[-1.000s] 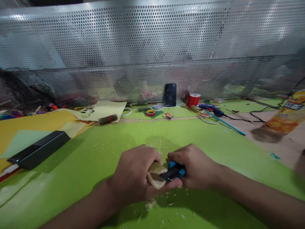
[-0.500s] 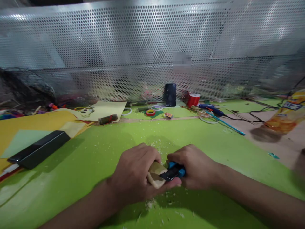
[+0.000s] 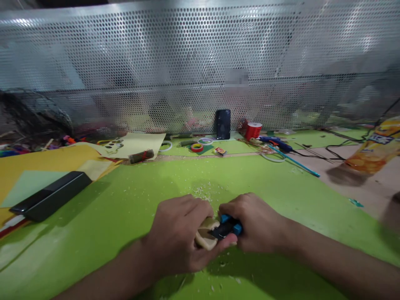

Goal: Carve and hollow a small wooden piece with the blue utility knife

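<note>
My left hand (image 3: 179, 235) is wrapped round a pale, tan piece of wood (image 3: 204, 237), of which only the end shows. My right hand (image 3: 256, 225) is closed on a blue and black utility knife (image 3: 227, 227). The knife's dark front end rests against the wood between the two hands. Both hands sit low over a green sheet (image 3: 125, 208) near the table's front. Small pale shavings (image 3: 203, 192) lie scattered on the green sheet around and behind the hands.
A black flat case (image 3: 50, 200) lies at left on yellow paper (image 3: 37, 162). At the back stand a phone (image 3: 223, 124), a red spool (image 3: 253, 130), tape rolls (image 3: 197, 146) and a blue glue gun (image 3: 276, 143). An orange bottle (image 3: 373, 152) leans at right. A perforated metal screen (image 3: 187, 66) closes the back.
Both hands have shifted slightly nearer and lower. The visible end of the wood has turned a little in my left hand. The grips are unchanged.
</note>
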Demonstrator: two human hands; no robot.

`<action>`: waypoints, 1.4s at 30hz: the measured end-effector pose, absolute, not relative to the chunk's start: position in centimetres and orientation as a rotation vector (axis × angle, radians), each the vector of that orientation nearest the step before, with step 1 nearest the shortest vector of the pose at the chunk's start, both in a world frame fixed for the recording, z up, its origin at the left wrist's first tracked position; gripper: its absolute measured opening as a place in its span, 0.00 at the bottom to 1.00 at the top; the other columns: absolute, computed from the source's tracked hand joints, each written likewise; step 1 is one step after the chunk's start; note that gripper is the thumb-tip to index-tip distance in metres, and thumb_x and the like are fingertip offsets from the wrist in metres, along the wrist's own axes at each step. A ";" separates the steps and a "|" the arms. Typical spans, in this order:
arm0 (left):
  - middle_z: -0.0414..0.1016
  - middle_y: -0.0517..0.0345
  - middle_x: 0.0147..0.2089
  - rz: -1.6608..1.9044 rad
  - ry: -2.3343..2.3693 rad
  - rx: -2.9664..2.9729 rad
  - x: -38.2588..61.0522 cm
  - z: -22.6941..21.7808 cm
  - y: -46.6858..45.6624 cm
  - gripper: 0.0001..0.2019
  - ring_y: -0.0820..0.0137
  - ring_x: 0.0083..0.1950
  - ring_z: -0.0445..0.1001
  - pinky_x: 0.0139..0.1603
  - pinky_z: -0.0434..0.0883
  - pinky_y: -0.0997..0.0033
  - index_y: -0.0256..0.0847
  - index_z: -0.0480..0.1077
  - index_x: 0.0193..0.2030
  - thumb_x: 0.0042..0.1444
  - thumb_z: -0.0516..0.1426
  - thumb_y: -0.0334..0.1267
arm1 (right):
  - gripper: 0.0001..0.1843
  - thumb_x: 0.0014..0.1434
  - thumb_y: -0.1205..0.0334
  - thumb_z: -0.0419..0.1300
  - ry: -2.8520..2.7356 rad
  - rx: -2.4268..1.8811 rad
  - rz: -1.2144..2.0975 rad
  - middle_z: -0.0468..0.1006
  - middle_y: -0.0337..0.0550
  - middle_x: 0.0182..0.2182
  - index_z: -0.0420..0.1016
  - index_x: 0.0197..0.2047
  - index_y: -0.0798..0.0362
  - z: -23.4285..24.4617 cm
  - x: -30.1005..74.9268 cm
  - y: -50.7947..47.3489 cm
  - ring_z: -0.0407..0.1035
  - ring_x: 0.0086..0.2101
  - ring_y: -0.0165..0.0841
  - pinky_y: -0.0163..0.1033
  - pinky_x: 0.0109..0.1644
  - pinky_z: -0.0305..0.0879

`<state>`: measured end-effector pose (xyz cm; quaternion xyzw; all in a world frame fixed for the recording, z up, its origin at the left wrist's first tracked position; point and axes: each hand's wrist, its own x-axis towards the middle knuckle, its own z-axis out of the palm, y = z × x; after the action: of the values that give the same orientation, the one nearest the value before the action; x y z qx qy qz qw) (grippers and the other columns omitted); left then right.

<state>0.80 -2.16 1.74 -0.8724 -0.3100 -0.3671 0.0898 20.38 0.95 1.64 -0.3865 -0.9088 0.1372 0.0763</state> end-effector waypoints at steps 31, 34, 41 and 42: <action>0.63 0.63 0.19 -1.035 -1.013 -2.431 0.5 2.4 -1.7 0.26 0.72 0.20 0.60 0.22 0.55 0.68 0.39 0.65 0.24 0.49 0.61 0.63 | 0.08 0.38 0.71 0.54 -2.690 -0.886 0.713 0.61 0.32 0.17 0.58 0.21 0.51 1.5 20.8 2.3 0.51 0.19 0.25 0.33 0.23 0.48; 0.63 0.63 0.20 -1.084 -0.978 -2.489 0.3 2.4 -1.6 0.24 0.73 0.21 0.60 0.22 0.56 0.69 0.38 0.65 0.25 0.50 0.62 0.60 | 0.08 0.40 0.71 0.54 -2.664 -0.911 0.842 0.59 0.31 0.16 0.57 0.20 0.51 1.6 20.9 2.2 0.49 0.19 0.24 0.32 0.22 0.47; 0.63 0.64 0.20 -1.141 -0.916 -2.552 0.6 2.3 -1.7 0.23 0.75 0.21 0.60 0.22 0.55 0.71 0.38 0.65 0.25 0.52 0.62 0.56 | 0.06 0.39 0.70 0.54 -2.657 -0.981 0.976 0.59 0.30 0.16 0.59 0.20 0.52 1.9 20.8 2.1 0.49 0.20 0.24 0.31 0.20 0.46; 0.63 0.65 0.20 -1.145 -0.907 -2.548 0.6 2.4 -1.7 0.22 0.75 0.21 0.59 0.22 0.55 0.70 0.38 0.65 0.25 0.53 0.62 0.55 | 0.06 0.38 0.70 0.54 -2.657 -0.985 0.981 0.59 0.30 0.15 0.59 0.20 0.53 2.0 20.8 2.1 0.49 0.20 0.24 0.31 0.20 0.45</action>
<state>0.62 -1.72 2.36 -0.8630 -0.3072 -0.3879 0.1020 20.81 2.09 1.96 -0.3276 -0.8839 0.3262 0.0713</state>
